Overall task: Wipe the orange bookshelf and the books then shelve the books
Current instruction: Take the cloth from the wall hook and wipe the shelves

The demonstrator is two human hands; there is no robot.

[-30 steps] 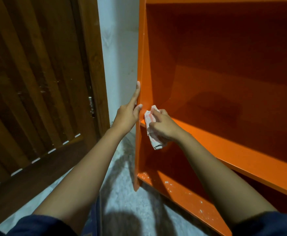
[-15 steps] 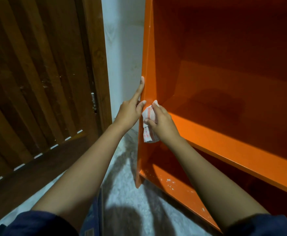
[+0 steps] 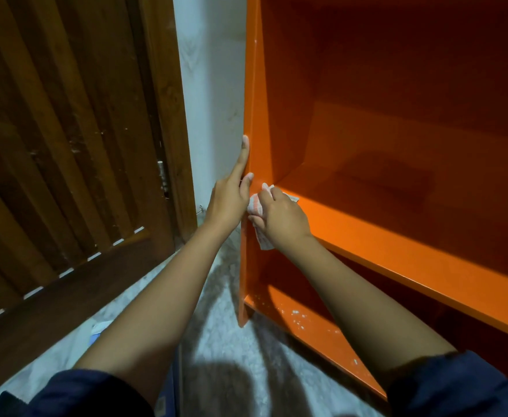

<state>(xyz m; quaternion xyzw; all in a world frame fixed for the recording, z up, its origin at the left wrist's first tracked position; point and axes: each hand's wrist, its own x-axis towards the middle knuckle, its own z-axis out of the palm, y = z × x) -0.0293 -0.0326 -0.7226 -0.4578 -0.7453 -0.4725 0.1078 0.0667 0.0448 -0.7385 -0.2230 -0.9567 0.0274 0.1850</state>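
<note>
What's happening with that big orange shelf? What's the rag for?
A person is cleaning the orange bookshelf. Their right hand grips a small white and orange cloth and presses it at the front left corner, where the middle shelf meets the side panel. Their left hand rests with straight fingers on that panel's outer edge, probably steadying it. The bottom shelf has white specks on it, and no books are in view.

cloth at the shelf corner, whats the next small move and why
Probably slide the cloth rightward along the middle shelf: the right hand grips it at the left corner, while the left hand rests on the side panel.
</note>
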